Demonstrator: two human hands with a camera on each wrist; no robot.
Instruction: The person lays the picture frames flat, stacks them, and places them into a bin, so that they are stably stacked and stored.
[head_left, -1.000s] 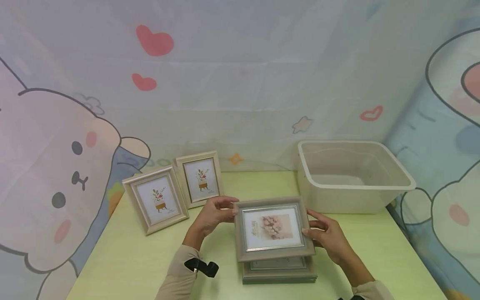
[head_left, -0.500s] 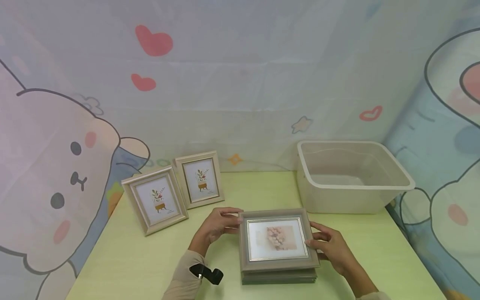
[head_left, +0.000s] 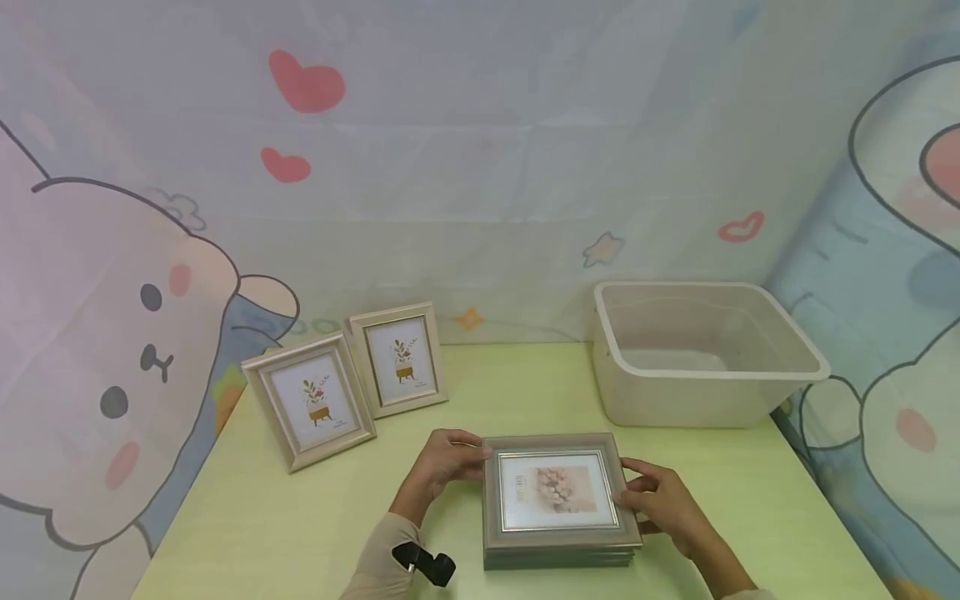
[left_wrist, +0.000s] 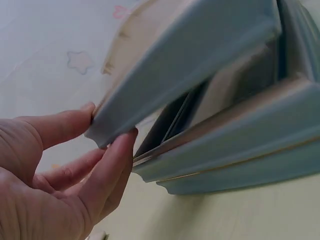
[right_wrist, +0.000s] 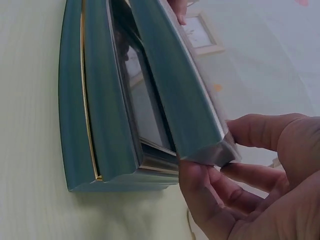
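head view: the left hand point(head_left: 450, 462) and right hand point(head_left: 663, 504) are pinching opposite sides of a rectangular, silver-lipped picture frame point(head_left: 558, 492). left wrist: smooth-edged stacked frames point(left_wrist: 230, 147) are lying below the pinch. right wrist: a glossy pane point(right_wrist: 148, 112) is showing beneath the grip.

I note a beige left sleeve point(head_left: 381, 557) bearing a black, knob-ended wrist mount point(head_left: 424, 565); right sleeve point(head_left: 750, 595) appears likewise beige, mostly cropped.
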